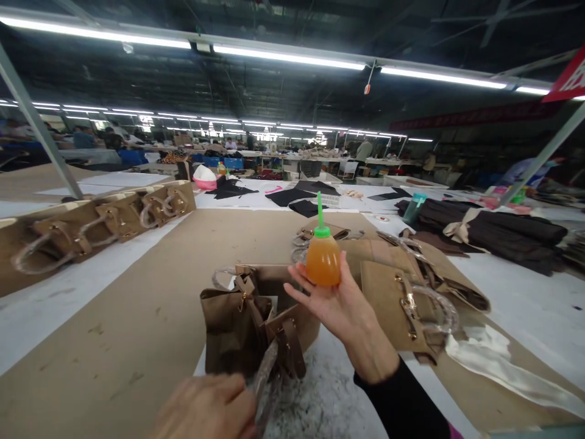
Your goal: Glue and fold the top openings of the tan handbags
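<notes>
In my raised right hand [342,305] rests a squeeze bottle [323,262] of amber liquid with a green cap and nozzle, upright against the palm and fingers. My left hand [208,407], blurred at the bottom edge, is curled. Its fingers lie beside a plastic-wrapped handle [266,372]; whether they grip anything is hidden. That handle belongs to a brown handbag [233,335], which stands with its mouth showing just beyond my left hand. Right of my right hand, more tan handbags [381,299] lie in a pile with wrapped handles and metal fittings.
A row of tan bags [109,222] lines the left side. Brown paper [137,329] covers much of the table [525,305]. Dark bundled material [493,225], a teal cup [414,207] and white film [498,360] are at right. Black pieces [292,196] lie farther back.
</notes>
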Motion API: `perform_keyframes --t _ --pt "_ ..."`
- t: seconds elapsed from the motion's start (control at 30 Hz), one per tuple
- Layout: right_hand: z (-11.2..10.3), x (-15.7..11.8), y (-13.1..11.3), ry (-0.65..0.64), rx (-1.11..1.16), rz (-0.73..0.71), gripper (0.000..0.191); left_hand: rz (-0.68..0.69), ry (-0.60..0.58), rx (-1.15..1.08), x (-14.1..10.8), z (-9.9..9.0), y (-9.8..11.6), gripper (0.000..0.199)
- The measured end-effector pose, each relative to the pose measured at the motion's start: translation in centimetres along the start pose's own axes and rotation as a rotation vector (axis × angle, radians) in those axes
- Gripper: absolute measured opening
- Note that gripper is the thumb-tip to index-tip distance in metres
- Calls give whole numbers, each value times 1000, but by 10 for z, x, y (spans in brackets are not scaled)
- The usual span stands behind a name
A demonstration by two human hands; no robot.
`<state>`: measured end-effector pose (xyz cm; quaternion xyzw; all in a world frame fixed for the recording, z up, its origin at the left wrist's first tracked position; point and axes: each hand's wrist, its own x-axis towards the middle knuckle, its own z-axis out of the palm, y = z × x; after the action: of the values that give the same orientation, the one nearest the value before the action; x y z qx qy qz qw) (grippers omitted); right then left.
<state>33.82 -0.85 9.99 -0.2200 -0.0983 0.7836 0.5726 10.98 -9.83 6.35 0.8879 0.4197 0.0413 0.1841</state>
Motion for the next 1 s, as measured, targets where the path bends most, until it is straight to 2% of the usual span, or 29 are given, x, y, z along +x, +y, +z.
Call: perform_keyframes --t 0.1,0.13,0.2,0.27,0.37,0.5,0.6,0.7,0.8,0.9,1.0 --pt "1 2 1 25 -3 -17 49 -4 224 40 41 -34 26 18" --pt "0 1 1 29 -5 -24 47 -17 243 38 55 -38 29 23" --pt "0 -2 -1 26 -8 -34 45 -48 194 29 76 -39 27 22" --pt "-1 -7 -4 19 -14 -35 44 -78 106 24 86 -36 21 14" --pt "3 -17 -10 22 -29 -29 50 -35 35 -9 80 -37 13 8" --pt "16 -33 -17 42 -51 -30 55 140 15 -101 51 -51 2 9" --pt "23 -43 -14 28 -62 0 53 165 -8 -182 27 -57 -10 6" --pt "25 -52 -1 -10 -83 57 49 87 29 -301 10 -55 -19 6" --pt "23 -59 14 -14 -94 91 47 -74 207 -420 7 -46 -17 17" --pt "19 -61 23 18 -88 84 49 -313 404 -367 21 -41 -7 16" --pt "14 -61 21 61 -68 68 50 -514 440 -246 43 -42 -6 32"
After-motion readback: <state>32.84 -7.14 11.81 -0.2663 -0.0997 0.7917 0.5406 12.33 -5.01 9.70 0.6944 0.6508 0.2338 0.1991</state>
